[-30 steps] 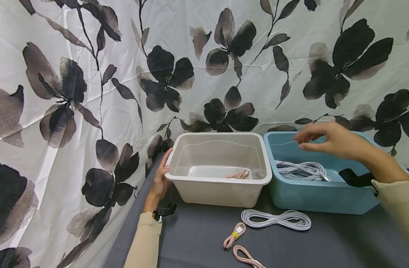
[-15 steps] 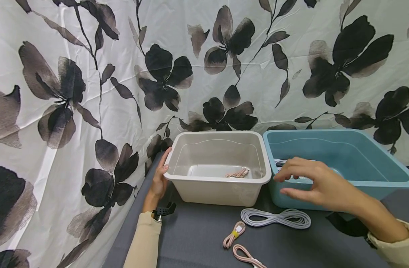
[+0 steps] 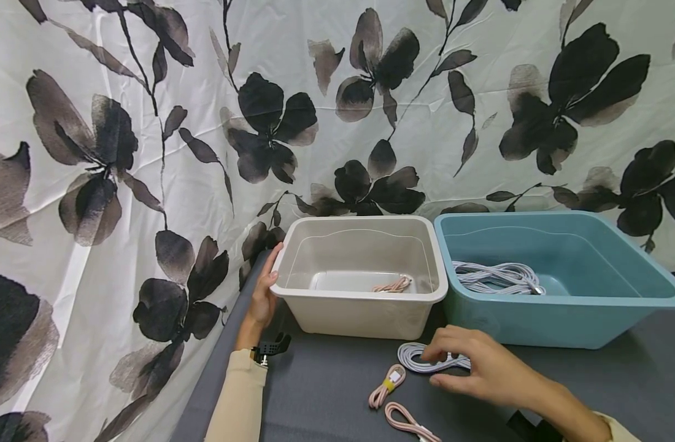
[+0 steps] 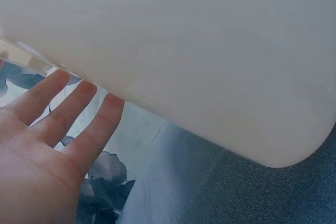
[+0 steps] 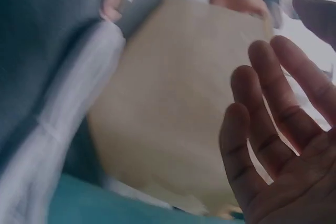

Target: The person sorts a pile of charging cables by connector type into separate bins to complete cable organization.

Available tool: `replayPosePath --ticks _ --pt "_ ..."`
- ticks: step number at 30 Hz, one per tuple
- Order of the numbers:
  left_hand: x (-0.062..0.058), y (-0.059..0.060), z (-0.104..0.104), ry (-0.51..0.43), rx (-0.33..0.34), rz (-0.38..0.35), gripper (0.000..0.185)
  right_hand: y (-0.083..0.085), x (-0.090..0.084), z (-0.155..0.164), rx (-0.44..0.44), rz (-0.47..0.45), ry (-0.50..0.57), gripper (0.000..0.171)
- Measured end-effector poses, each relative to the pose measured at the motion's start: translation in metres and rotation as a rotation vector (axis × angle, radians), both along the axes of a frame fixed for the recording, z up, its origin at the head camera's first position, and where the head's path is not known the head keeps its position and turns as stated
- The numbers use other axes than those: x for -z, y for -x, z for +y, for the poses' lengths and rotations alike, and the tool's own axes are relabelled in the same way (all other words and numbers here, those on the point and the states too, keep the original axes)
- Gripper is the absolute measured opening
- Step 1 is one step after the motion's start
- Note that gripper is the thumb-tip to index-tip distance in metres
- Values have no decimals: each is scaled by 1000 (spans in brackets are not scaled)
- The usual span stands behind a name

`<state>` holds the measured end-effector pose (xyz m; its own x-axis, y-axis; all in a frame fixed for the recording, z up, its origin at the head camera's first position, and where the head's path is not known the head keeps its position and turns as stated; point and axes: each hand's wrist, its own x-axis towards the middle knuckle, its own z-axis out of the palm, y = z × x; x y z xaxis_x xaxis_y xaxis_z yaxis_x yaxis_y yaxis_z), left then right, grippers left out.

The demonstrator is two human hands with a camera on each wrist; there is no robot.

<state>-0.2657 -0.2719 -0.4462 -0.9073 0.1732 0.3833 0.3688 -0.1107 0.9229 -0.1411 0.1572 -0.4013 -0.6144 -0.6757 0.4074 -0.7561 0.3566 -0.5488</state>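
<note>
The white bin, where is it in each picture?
Head view: the white bin sits in the middle, left of the blue bin, with the left hand flat against its left side.
Left wrist view: its pale wall fills the top and right.
Right wrist view: it is the blurred beige block in the middle.
Shared landmark: the grey tabletop.
</note>
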Motion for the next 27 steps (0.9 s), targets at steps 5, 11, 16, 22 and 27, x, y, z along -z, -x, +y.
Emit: replayPosePath --ticks 5,11,16,22,27 --pt "1 0 -1 5 -3 0 73 -3 34 -11 -36 -41 33 29" --pt "2 2 -2 1 11 7 73 -13 60 -20 -23 -70 -60 21" --pt "2 3 -1 8 9 5 73 -16 72 -24 -15 -92 -131 21" --pt "1 2 0 10 7 2 72 -18 76 -26 -17 -141 -180 25" --pt "2 3 -2 12 8 0 72 -18 76 -27 -29 -203 -228 29"
